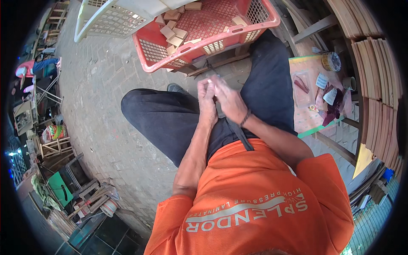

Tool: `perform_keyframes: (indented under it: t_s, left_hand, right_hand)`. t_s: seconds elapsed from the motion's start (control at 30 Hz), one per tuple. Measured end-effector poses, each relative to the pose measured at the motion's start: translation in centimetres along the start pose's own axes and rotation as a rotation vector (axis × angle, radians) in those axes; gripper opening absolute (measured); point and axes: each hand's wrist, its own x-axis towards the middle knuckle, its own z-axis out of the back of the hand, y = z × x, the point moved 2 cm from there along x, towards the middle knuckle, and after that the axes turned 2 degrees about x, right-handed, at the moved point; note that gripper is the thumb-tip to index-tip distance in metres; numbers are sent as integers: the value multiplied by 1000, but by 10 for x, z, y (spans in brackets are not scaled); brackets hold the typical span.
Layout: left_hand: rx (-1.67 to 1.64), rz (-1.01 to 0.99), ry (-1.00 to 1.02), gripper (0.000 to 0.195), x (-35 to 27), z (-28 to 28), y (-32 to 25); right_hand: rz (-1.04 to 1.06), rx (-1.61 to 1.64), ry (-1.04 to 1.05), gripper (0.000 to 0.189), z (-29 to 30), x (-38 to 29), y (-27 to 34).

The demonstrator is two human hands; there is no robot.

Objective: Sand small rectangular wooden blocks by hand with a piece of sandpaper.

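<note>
Both my hands meet above my lap, between my dark-trousered knees. At the fingertips of my left hand (206, 99), a small pale piece (209, 81) shows, pinched by thumb and fingers; its kind is too small to make out. My right hand (232, 103), with a dark cord on the wrist, lies against the left one, its fingers blurred. Whether it grips anything is hidden. Just beyond the hands stands a red plastic crate (210, 47), holding several small wooden blocks (174, 33) mostly at its left end.
A white plastic crate (118, 19) overlaps the red one. On my right, a low table (306, 124) bears a clear plastic tray (302, 89), a tin (331, 61) and cloth (333, 111). Stacked wooden boards (376, 70) rise beyond it. Wooden racks (57, 146) line the left, past the paved floor (102, 105).
</note>
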Motion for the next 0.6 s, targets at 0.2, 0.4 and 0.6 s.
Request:
perform_keyframes:
  t_s: [0.2, 0.4, 0.6]
  left_hand:
    - [-57, 36, -101, 25, 5, 5, -14]
    - [-173, -55, -130, 26, 16, 4, -35]
    - [102, 25, -132, 4, 7, 6, -22]
  right_hand:
    - [270, -163, -17, 44, -1, -22, 4]
    - [-261, 243, -28, 45, 34, -32, -10]
    - [-304, 281, -107, 49, 18, 2, -21]
